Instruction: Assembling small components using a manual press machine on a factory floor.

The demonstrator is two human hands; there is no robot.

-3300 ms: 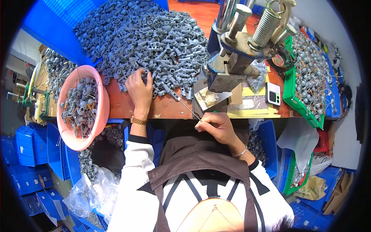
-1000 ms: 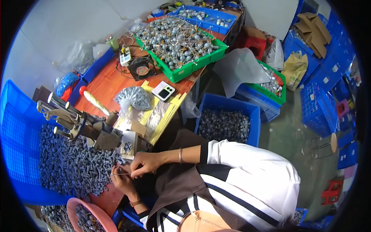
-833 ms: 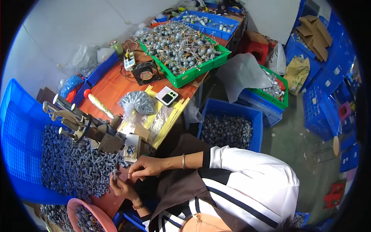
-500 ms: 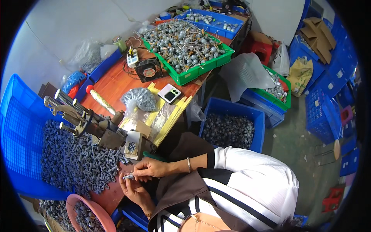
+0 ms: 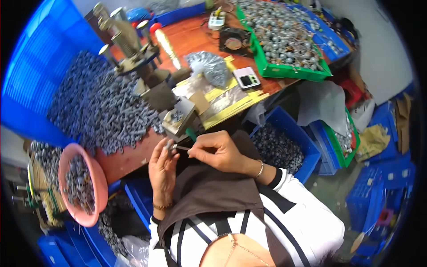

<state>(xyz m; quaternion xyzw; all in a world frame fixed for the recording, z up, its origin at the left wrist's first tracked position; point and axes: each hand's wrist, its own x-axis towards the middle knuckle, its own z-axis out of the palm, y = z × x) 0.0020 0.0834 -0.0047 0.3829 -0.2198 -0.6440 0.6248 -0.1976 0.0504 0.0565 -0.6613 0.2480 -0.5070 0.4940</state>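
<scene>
Upright in front of my lap, my left hand (image 5: 163,171) pinches a small grey metal part (image 5: 170,145) between thumb and fingertips. From its right side a thin wire-like piece (image 5: 182,147) reaches to my right hand (image 5: 217,151), whose thumb and forefinger are closed on its other end. Just beyond both hands, at the table edge, is a metal block fixture (image 5: 177,122) with a small part on top. A hand press (image 5: 140,60) with a red-knobbed lever stands behind it. To its left spreads a heap of grey metal parts (image 5: 106,111).
A pink basin (image 5: 102,191) of parts stands at the left. On the table are a bag of grey parts (image 5: 209,66), a white device (image 5: 247,78), a fan (image 5: 233,41) and a full green tray (image 5: 289,72). A blue bin (image 5: 307,155) of parts is at right.
The view has shifted, so the table sits higher in the picture. My right hand has drawn off to the right from my left, and the thin piece now shows between them.
</scene>
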